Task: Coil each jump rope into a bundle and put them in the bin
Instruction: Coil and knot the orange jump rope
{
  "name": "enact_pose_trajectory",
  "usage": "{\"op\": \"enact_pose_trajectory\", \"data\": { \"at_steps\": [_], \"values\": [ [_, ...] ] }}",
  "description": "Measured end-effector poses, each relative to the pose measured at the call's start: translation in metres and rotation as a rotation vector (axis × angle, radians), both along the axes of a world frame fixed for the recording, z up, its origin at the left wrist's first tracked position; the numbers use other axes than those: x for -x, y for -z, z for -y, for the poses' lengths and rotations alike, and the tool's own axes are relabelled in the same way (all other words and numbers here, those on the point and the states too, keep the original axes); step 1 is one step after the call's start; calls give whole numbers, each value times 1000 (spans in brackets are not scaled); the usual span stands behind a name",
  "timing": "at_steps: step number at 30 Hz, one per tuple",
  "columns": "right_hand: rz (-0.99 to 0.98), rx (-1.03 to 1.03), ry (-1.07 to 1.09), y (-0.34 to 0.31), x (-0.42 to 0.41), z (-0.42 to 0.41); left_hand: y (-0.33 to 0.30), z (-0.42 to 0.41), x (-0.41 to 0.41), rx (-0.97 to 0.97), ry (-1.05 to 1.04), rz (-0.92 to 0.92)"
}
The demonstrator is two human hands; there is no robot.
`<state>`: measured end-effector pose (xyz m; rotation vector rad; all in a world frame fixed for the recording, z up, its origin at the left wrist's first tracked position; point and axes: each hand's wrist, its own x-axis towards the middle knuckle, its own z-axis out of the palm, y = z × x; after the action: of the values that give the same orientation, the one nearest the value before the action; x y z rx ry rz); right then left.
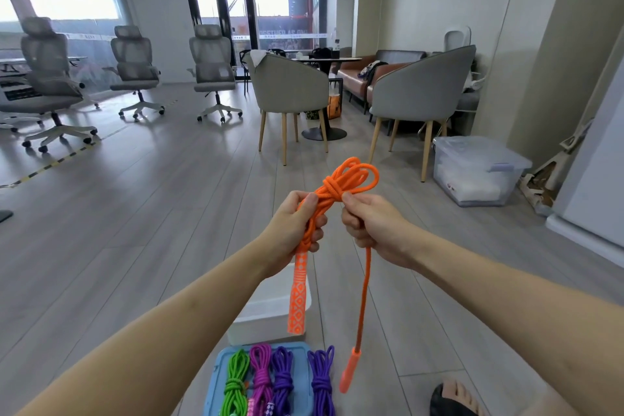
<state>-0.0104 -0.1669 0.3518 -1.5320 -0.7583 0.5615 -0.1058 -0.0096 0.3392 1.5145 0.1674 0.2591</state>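
Observation:
My left hand [297, 223] grips the coiled body of an orange jump rope [347, 179], whose loops stick up above both hands with a few wraps around them. One patterned orange handle [299, 297] hangs below my left fist. My right hand [368, 223] pinches the free strand next to the wraps; that strand drops to the second orange handle [349, 370]. A white bin [270, 307] stands on the floor under my left forearm. Below it a blue tray [216, 382] carries green [234, 382], magenta [261, 371] and purple [283, 373] bundles; another purple bundle [322, 378] lies at its right edge.
Two grey armchairs [290, 91] and a round table stand ahead, office chairs [50, 78] at the left. A lidded clear storage box [479, 169] sits at the right by the wall. A sandalled foot [456, 395] shows at the bottom right. Grey plank floor all round.

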Motion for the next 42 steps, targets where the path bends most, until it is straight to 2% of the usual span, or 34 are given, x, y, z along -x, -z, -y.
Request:
{"op": "enact_pose_trajectory", "data": {
  "at_steps": [4,8,11,13,16,19,22,24,27,30,33,35,37,40,42],
  "values": [
    [-124,-1,-168,8,-15,7,-4,-1,0,22,22,18],
    [-176,103,-271,13,-31,14,-16,-7,4,109,98,53],
    [-152,211,-372,16,-35,16,-27,-13,11,189,256,-3],
    [-82,326,-374,17,-41,19,-32,-16,17,175,406,-115],
    [92,507,-311,20,-47,23,-30,-14,22,-30,564,-365],
    [303,670,-210,24,-40,17,-9,-4,24,-382,539,-566],
    [353,617,-72,27,-28,1,28,6,13,-657,268,-546],
    [344,587,-21,29,-19,-7,51,10,3,-726,10,-483],
    [315,559,-6,33,-11,-9,67,14,-10,-579,-160,-426],
    [270,509,-5,31,-14,1,56,15,-18,-235,-232,-299],
    [91,343,-100,26,-23,13,28,14,-18,73,-233,-129],
    [-25,255,-203,22,-30,20,10,12,-17,268,-106,-66],
    [-82,248,-286,21,-37,25,-2,10,-11,379,69,-86],
    [-113,337,-383,24,-47,34,-13,2,4,390,327,-198],
    [-81,395,-398,27,-52,40,-13,-3,13,312,480,-320]
  ]
}}
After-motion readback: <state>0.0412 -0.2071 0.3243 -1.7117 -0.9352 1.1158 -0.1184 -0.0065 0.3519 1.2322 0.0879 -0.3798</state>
